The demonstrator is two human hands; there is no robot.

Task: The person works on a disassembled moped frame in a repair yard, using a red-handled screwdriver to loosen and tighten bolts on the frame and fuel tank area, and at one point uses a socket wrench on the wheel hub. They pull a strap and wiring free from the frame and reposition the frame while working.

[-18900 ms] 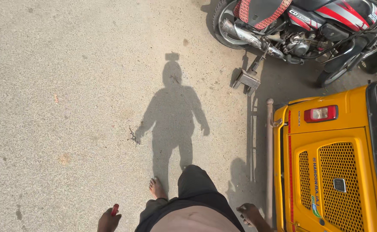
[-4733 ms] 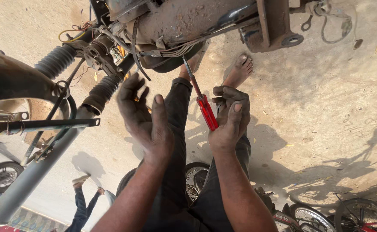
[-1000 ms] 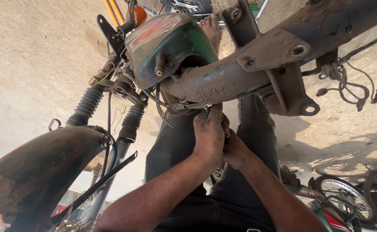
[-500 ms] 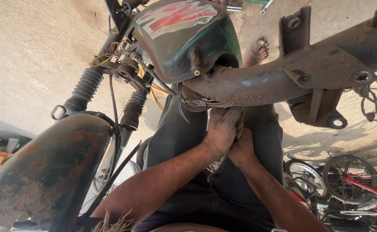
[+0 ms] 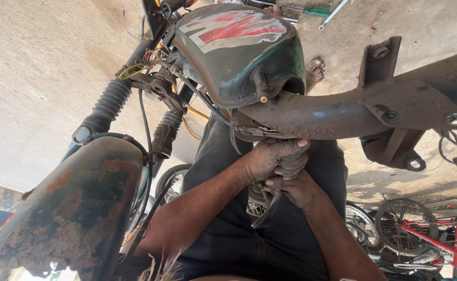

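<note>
Both hands [image 5: 283, 169] clasp under the rusty frame tube [image 5: 317, 112], hiding their grip.

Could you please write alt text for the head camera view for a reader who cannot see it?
Both hands, left hand over right hand, work close together under the rusty frame tube of a stripped motorcycle, just behind its dark green fuel tank. A rusted front mudguard fills the lower left.

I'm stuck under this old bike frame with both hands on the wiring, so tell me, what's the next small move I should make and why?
Probably keep the left hand clamped where it is and work only the right hand a little. Both hands are bunched tight together right under the rusty frame tube, beside the green fuel tank, and what the fingers grip is hidden, so a small, steadied pull seems safest.
</note>
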